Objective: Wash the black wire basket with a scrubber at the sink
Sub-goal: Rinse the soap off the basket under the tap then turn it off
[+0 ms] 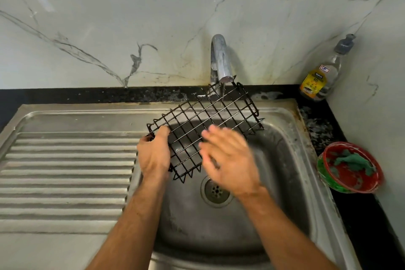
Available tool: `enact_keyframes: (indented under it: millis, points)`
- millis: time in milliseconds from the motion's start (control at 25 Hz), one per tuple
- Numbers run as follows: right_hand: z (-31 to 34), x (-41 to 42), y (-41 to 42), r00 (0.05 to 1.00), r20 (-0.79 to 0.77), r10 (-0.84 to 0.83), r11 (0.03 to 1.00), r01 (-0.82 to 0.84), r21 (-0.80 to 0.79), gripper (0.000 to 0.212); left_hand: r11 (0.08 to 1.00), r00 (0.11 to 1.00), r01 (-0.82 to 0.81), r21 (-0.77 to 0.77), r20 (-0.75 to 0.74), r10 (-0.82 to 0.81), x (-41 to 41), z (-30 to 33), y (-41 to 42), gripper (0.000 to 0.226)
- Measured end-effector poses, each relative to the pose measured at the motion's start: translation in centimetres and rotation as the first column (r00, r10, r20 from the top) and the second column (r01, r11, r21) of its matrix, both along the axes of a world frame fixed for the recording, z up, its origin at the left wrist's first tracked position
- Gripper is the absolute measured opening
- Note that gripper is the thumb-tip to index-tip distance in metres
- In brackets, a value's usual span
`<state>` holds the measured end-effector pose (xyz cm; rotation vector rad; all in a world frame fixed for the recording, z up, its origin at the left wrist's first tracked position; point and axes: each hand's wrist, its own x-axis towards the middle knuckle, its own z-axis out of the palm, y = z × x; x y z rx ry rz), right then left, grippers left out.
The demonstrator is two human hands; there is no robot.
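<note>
left hand [154,152] gripping wire basket [203,120]

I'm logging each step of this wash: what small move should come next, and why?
Probably the right hand, open and holding nothing, should reach to the green scrubber in the red bowl; the left hand already grips the black wire basket under the tap.

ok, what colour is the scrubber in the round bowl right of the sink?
Green: the green scrubber lies in the round red bowl, head view.
</note>
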<state>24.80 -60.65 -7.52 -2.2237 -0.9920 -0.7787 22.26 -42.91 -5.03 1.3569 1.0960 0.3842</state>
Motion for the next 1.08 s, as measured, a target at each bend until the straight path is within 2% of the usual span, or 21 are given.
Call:
enact_keyframes:
  millis: [80,120,200,280,360,400,440,480,560,600,640,760,880,960,1000,1080]
  points:
    - [0.7,1.7,-1.6,0.981,-0.076,-0.176,0.983,0.180,0.044,0.029,1.000,1.000,-0.007,-0.013,0.003,0.007,-0.2,-0.3,0.4,0.034]
    - [1.0,1.9,-1.5,0.967,-0.111,-0.231,0.972,0.233,0.012,0.037,1.000,1.000,-0.006,-0.025,0.002,0.006,-0.1,-0.4,0.5,0.037]
    - [1.3,0.7,0.5,0.945,-0.138,-0.295,0.953,0.282,-0.110,0.053,0.997,1.000,0.013,-0.076,0.001,-0.013,-0.1,-0.5,0.3,0.055]
    - [1.2,-1.2,2.9,0.967,-0.103,-0.231,0.958,0.208,-0.197,0.057,0.991,0.999,0.047,-0.127,-0.019,-0.049,-0.4,-0.8,-0.2,0.066]
    - [1.1,-1.4,3.2,0.996,-0.036,-0.080,0.971,0.070,-0.228,0.049,0.991,0.997,0.052,-0.126,-0.046,-0.058,-0.9,-1.0,-0.4,0.064]
    - [1.2,-0.6,2.7,0.998,-0.018,-0.066,0.972,0.060,-0.229,0.045,0.990,0.997,0.042,-0.138,-0.054,-0.050,-1.1,-1.1,-0.3,0.063]
    - [1.6,0.5,1.9,0.991,-0.043,-0.125,0.969,0.113,-0.217,0.047,0.988,0.998,0.020,-0.154,-0.054,-0.029,-1.3,-1.4,-0.1,0.065]
    - [2.2,1.8,1.0,0.960,-0.120,-0.252,0.953,0.225,-0.202,0.055,0.986,0.999,0.005,-0.166,-0.049,-0.013,-1.5,-1.7,0.2,0.066]
    - [3.7,3.8,-0.3,0.800,-0.363,-0.478,0.878,0.420,-0.229,0.074,0.986,0.999,0.016,-0.165,-0.034,-0.021,-1.9,-2.0,0.1,0.059]
    - [4.4,4.4,-0.5,0.732,-0.465,-0.497,0.867,0.430,-0.250,0.080,0.986,0.999,0.010,-0.164,-0.037,-0.017,-2.0,-2.0,0.0,0.054]
    - [5.2,4.8,-0.4,0.705,-0.533,-0.469,0.883,0.397,-0.252,0.083,0.985,0.999,0.010,-0.173,-0.044,-0.018,-2.3,-2.0,-0.3,0.052]
    - [7.4,5.2,0.3,0.712,-0.580,-0.396,0.918,0.312,-0.243,0.075,0.968,0.997,0.040,-0.248,-0.052,-0.055,-3.0,-3.4,-0.5,0.050]
    - [8.7,5.9,0.4,0.721,-0.534,-0.441,0.889,0.269,-0.370,0.069,0.949,0.982,0.140,-0.281,-0.085,-0.170,-3.7,-4.5,-0.5,0.058]
    - [9.7,6.7,0.0,0.754,-0.482,-0.448,0.878,0.268,-0.396,0.069,0.927,0.970,0.229,-0.298,-0.010,-0.243,-4.2,-3.8,-1.1,0.053]
    - [10.2,7.1,-0.1,0.778,-0.456,-0.431,0.882,0.257,-0.396,0.070,0.911,0.959,0.279,-0.304,0.035,-0.282,-4.5,-3.2,-1.5,0.058]
    - [11.0,7.5,-0.4,0.831,-0.417,-0.369,0.883,0.173,-0.436,0.068,0.897,0.930,0.368,-0.245,0.076,-0.361,-5.0,-2.6,-2.2,0.089]
